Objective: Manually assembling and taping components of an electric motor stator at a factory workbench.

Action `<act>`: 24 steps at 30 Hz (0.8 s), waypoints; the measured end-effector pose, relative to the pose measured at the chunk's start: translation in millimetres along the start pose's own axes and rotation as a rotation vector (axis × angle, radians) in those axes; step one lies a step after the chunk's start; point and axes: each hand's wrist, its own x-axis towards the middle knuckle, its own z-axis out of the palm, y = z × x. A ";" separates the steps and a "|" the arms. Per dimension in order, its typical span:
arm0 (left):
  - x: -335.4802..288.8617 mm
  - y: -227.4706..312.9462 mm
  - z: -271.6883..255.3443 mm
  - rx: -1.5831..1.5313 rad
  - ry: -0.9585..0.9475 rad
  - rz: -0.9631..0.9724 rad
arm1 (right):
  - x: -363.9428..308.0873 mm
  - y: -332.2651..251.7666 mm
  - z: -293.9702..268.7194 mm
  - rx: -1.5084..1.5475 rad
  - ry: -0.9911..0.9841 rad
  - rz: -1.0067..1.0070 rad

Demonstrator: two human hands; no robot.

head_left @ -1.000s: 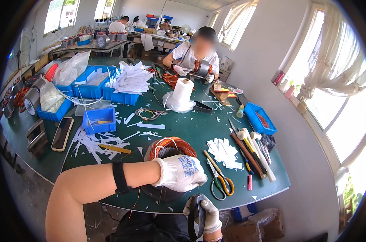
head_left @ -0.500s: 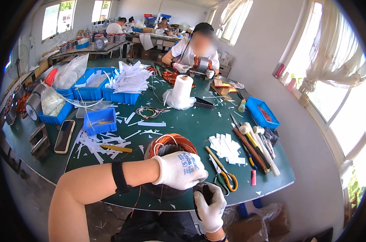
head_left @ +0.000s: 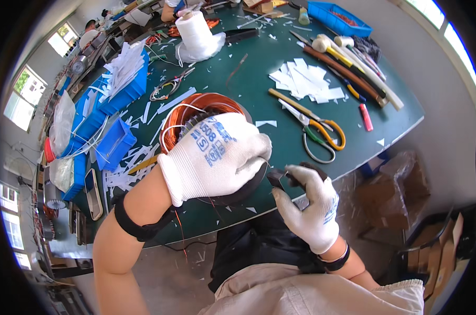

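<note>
A motor stator with orange-brown copper windings [head_left: 228,105] stands near the table's front edge, its dark toothed core [head_left: 191,122] partly covered by my gloved left hand [head_left: 217,152]. The fingers of my left hand are pinched together at the stator's right side; a thin wire seems to poke out at their tips. Just to the right, my gloved right hand [head_left: 314,210] is closed around a small black block-like tool [head_left: 275,179] with two parts, its kind unclear. The tool is close to the left fingertips but apart from them. Loose thin copper wires [head_left: 181,231] dangle below my left wrist.
Scissors with orange and green handles [head_left: 322,131] lie right of the stator, near white paper strips [head_left: 306,79]. Mallets and rods [head_left: 348,63] lie farther right. Blue bins [head_left: 114,142] and a phone [head_left: 93,194] are left, a white thread spool [head_left: 193,34] at the back.
The view has tilted down and turned. My right hand has drawn slightly away from the left fingertips, its grip on the black tool looser. My left hand stays pinched over the stator.
</note>
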 end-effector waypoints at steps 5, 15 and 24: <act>-6.4 2.5 0.8 0.035 0.010 -0.022 | 14.1 -0.9 10.5 0.006 0.061 -0.154; -3.9 3.9 1.1 0.041 -0.064 -0.032 | -5.6 4.9 -4.6 0.051 -0.063 -0.023; -3.1 3.9 6.1 0.028 -0.032 -0.004 | -2.7 10.0 -5.1 0.138 -0.050 -0.054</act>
